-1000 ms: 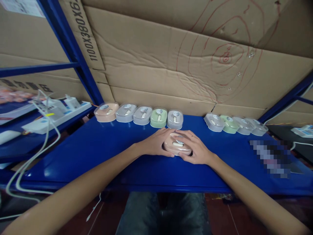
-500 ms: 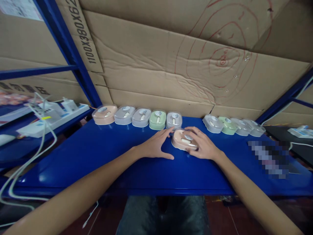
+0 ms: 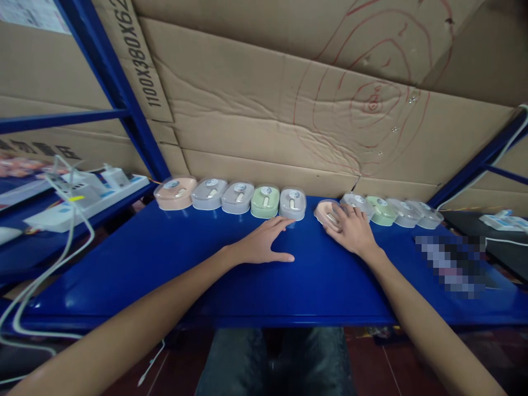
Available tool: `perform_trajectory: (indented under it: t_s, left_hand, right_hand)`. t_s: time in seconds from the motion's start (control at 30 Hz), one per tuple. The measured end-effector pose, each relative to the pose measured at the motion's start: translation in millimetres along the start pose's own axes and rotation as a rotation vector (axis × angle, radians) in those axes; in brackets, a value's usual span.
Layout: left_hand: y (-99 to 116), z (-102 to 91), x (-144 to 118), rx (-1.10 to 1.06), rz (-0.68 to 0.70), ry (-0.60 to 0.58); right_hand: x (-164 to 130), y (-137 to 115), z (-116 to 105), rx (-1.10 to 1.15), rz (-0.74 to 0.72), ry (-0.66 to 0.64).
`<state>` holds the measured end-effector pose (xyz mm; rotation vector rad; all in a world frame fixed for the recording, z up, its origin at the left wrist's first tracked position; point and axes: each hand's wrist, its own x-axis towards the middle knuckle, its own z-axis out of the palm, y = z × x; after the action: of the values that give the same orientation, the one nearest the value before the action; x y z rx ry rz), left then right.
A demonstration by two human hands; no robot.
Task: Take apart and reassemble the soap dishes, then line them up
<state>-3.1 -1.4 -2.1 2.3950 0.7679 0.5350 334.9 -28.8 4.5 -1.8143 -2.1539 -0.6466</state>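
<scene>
Your right hand (image 3: 350,230) cups the peach case (image 3: 325,212) in a loose grip; it looks light, smooth plastic (likely slippery), so hold its sides. Left hand (image 3: 264,245) lies flat, empty, on the tabletop (image 3: 165,264).

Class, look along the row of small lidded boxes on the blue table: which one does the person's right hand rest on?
The pink box, under the right hand, sitting in the gap between the two groups; the other pink box ends the row's left.

You are sitting in a storeroom or small packing workshop. Blue steel racking (image 3: 124,104) frames a blue desk (image 3: 173,258), flattened cardboard sheets (image 3: 264,110) line the back, and identical small boxed goods (image 3: 237,198) stand in a row along it. To your left, power strips (image 3: 78,195) and white cables (image 3: 45,275) lie on a shelf.
</scene>
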Motion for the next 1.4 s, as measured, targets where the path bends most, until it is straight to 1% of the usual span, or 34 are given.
perform_trajectory:
  t_s: [0.1,0.2,0.3,0.47,0.67,0.87,1.03,1.23,1.33,1.4]
  left_hand:
    - [-1.0,0.7,0.3,0.000,0.017,0.010]
    - [-1.4,0.7,0.4,-0.011,0.026,0.019]
    - [-0.5,0.1,0.5,-0.010,0.025,0.016]
    - [0.6,-0.8,0.4,-0.002,0.021,0.004]
    - [-1.7,-2.5,1.9,-0.037,0.007,0.010]
    - [-6.5,-5.8,5.1,0.017,0.003,0.098]
    - [-16.3,-7.8,10.0,0.101,0.042,0.232]
    - [-30.0,-7.6,16.7,0.120,0.054,0.379]
    - [-33.7,-7.2,19.5,0.148,0.047,0.418]
    - [-34.0,-7.0,20.9,0.191,0.037,0.420]
  right_hand:
    - [-0.5,-0.8,-3.5,-0.006,0.011,0.052]
    - [-0.5,1.9,-9.6,0.059,-0.079,0.075]
    - [0.2,6.4,-11.2,0.099,-0.153,0.056]
    - [1.2,10.6,-1.4,0.070,-0.159,0.070]
    - [3.2,5.3,12.8,-0.005,-0.119,0.065]
    - [7.3,3.8,23.7,-0.049,-0.050,0.056]
    - [10.6,7.7,33.2,-0.023,-0.021,0.041]
    - [14.7,11.1,43.5,0.052,0.006,0.019]
    - [17.5,12.5,48.0,0.069,0.018,0.000]
    - [19.5,13.1,50.5,0.063,0.022,-0.010]
